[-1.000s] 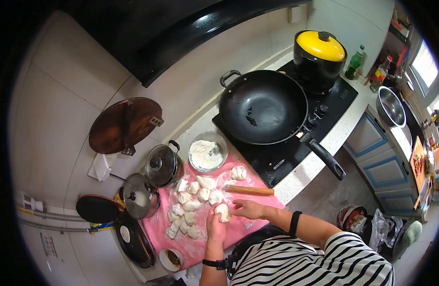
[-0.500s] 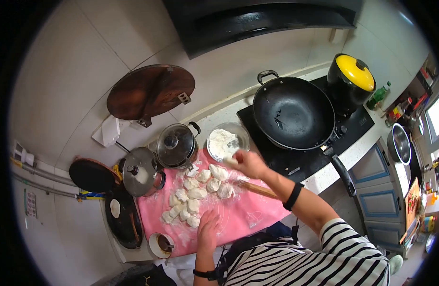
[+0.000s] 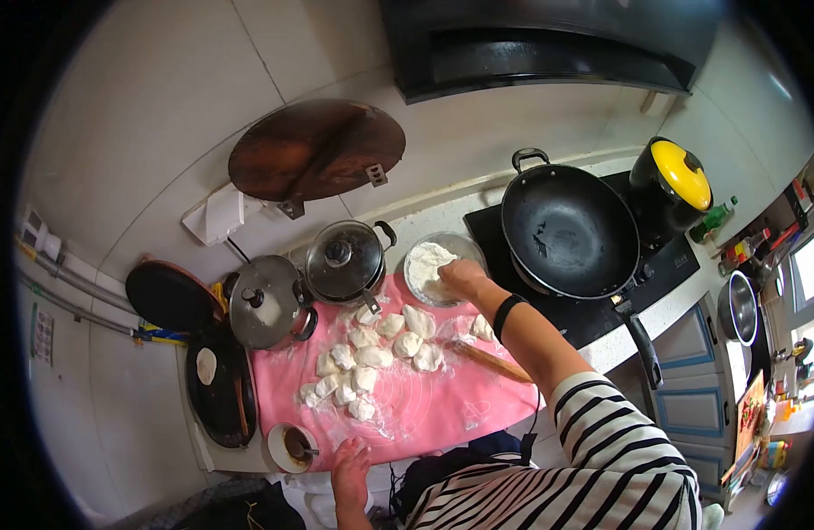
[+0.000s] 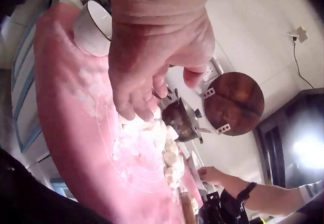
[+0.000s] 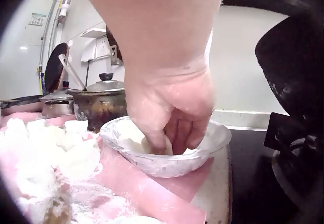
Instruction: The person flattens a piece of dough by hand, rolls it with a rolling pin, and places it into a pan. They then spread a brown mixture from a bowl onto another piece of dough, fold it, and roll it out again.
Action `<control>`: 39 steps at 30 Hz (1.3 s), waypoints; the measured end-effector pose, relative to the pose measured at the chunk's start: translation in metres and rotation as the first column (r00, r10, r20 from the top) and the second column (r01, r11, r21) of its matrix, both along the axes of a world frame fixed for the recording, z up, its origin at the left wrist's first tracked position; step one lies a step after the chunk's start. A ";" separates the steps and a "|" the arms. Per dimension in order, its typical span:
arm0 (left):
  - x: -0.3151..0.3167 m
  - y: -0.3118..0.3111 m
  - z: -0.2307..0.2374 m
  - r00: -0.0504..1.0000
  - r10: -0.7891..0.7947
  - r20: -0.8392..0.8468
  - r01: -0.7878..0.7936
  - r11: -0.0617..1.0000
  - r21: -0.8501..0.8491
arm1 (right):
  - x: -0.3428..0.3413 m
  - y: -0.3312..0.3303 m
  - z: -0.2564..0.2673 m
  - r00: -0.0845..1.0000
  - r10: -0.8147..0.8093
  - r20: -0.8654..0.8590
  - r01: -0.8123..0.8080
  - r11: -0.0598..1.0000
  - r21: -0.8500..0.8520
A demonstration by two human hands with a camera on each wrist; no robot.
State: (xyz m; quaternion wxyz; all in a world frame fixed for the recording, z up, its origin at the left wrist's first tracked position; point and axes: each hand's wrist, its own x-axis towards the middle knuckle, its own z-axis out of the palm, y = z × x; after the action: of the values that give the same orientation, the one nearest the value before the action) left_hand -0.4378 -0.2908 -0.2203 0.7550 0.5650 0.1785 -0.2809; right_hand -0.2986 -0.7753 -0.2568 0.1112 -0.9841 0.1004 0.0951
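Observation:
My right hand (image 3: pixel 464 280) reaches down into a glass bowl (image 5: pixel 172 168) of white flour (image 3: pixel 426 262). In the right wrist view its fingers curl inside the rim around a pale piece of dough (image 5: pixel 163 145), mostly hidden. My left hand (image 3: pixel 350 473) hovers at the near edge of a pink mat (image 3: pixel 478 397), fingers loosely bent and holding nothing. Several floured dough lumps (image 3: pixel 373 356) lie clustered on the mat between the hands. Right of them, under my right forearm, rests a wooden rolling pin (image 3: pixel 495 363).
A white bowl (image 3: pixel 278 450) with brown contents and a spoon stands by my left hand. Lidded pots (image 3: pixel 341 256) line the mat's back left; an open griddle (image 3: pixel 220 415) holds a flatbread (image 3: pixel 206 366). The black wok (image 3: pixel 570 234) sits on the stove at right.
My right hand has moved from beside the left hand into the flour bowl, carrying a dough piece. The left hand, which held dough earlier, has let go and drawn back toward the near edge.

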 end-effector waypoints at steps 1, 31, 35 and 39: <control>0.002 0.000 0.001 1.000 0.002 -0.005 -0.002 1.000 -0.003 | -0.001 -0.004 0.005 0.998 -0.061 0.026 0.060 0.997 0.056; 0.021 -0.067 0.022 0.988 -0.152 0.001 0.151 0.980 -0.130 | -0.091 0.020 0.061 0.868 -0.483 -0.118 0.178 0.082 0.981; 0.038 -0.151 0.047 0.987 -0.158 -0.027 0.146 0.955 -0.256 | -0.142 0.102 0.082 0.921 -0.362 -0.146 0.129 -0.071 0.989; 0.048 -0.182 0.037 0.971 -0.198 -0.136 0.125 0.900 -0.417 | -0.171 0.175 0.044 0.914 -0.393 -0.098 0.071 -0.083 0.994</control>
State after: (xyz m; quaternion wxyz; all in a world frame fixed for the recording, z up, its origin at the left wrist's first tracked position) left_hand -0.3893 -0.4726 -0.1831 0.8110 0.3819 0.1344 -0.4223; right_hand -0.4696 -0.6005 -0.2130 0.8056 -0.5710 0.1576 0.0052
